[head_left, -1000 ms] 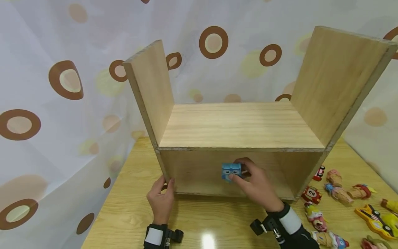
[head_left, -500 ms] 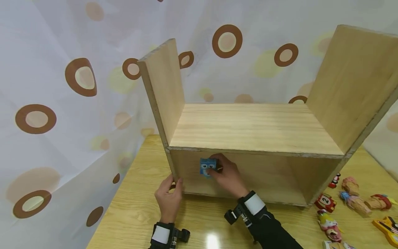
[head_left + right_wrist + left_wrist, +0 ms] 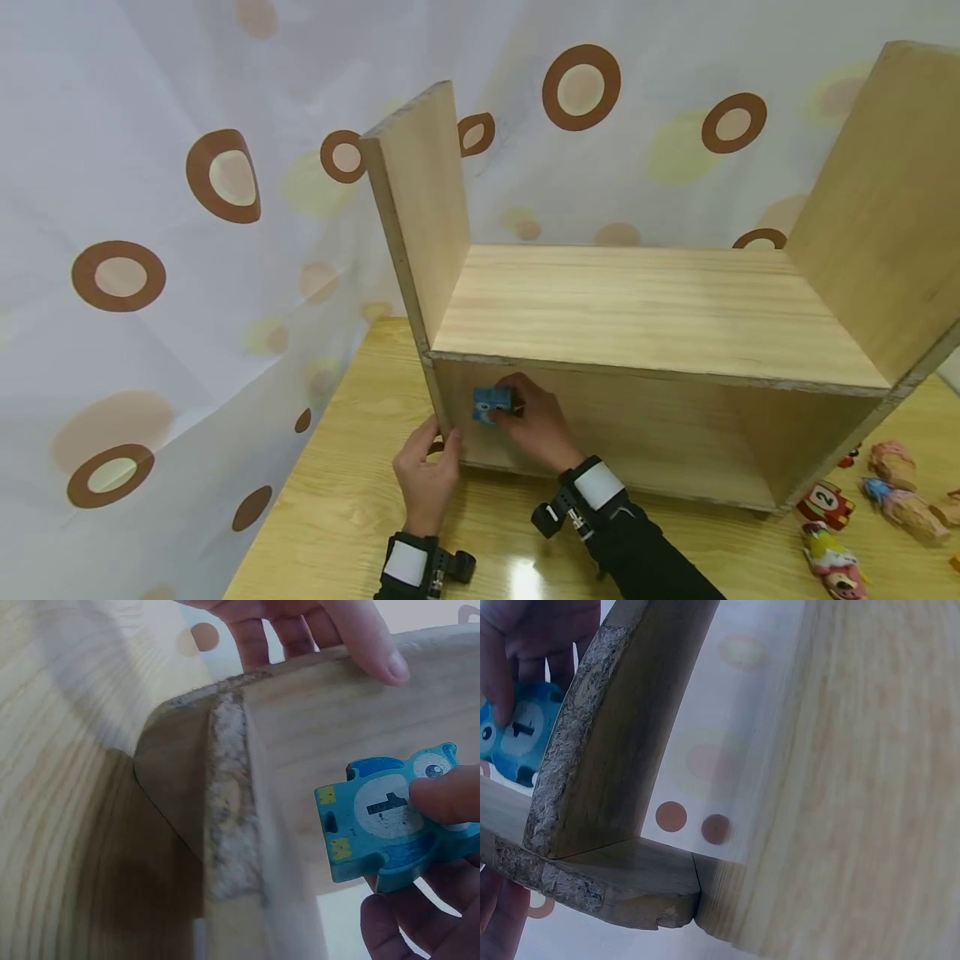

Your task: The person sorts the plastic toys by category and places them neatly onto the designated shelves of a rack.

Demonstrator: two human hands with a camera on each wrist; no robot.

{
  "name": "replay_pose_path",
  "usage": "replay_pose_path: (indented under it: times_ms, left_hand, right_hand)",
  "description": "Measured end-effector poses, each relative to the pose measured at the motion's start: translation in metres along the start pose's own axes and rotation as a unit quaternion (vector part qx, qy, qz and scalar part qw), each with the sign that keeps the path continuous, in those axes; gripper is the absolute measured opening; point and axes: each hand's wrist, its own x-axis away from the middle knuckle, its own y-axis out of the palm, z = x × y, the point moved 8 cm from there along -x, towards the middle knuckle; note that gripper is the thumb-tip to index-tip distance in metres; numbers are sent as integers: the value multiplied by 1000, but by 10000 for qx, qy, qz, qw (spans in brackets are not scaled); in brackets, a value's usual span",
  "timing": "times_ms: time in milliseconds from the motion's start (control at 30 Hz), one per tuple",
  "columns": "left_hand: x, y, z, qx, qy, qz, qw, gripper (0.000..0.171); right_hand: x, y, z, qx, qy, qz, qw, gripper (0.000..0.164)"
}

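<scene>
My right hand [image 3: 542, 427] holds a blue toy owl [image 3: 482, 403] inside the lower compartment of a wooden shelf [image 3: 645, 304], near its left side. In the right wrist view the owl [image 3: 375, 832] shows a pale belly with a black 1; thumb on its front, fingers beneath. It is held above the compartment's bottom board. My left hand [image 3: 427, 479] grips the lower front edge of the shelf's left side panel [image 3: 427, 217], thumb on the inner face and fingers outside. In the left wrist view only part of this hand [image 3: 502, 919] shows.
The shelf stands on a wood-grain table [image 3: 330, 483] before a patterned cloth backdrop [image 3: 247, 358]. Right of it lie a red toy car [image 3: 826, 505], an ice-cream-like toy figure [image 3: 834, 562] and other small toys. The shelf's upper level has two tall side panels.
My right hand has carried the owl leftward within the lower compartment, toward the left panel. The left hand keeps its grip there. The head view has turned, shifting the shelf right in frame.
</scene>
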Motion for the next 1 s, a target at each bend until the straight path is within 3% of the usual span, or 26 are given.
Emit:
replay_pose_path:
  times_ms: [267, 633, 833, 1000]
  left_hand:
    - [5, 2, 0, 74, -24, -73, 9999, 27]
    - [-2, -1, 1, 14, 69, 50, 10000, 28]
    - [-1, 1, 2, -35, 50, 6, 10000, 27]
    - [0, -1, 2, -118, 32, 54, 9999, 29]
  right_hand:
    - [5, 15, 5, 141, -16, -222, 9997, 29]
    - [5, 23, 1, 72, -160, -230, 9996, 31]
    - [10, 11, -3, -58, -317, -118, 9994, 40]
    - [22, -14, -14, 152, -895, 463, 9948, 44]
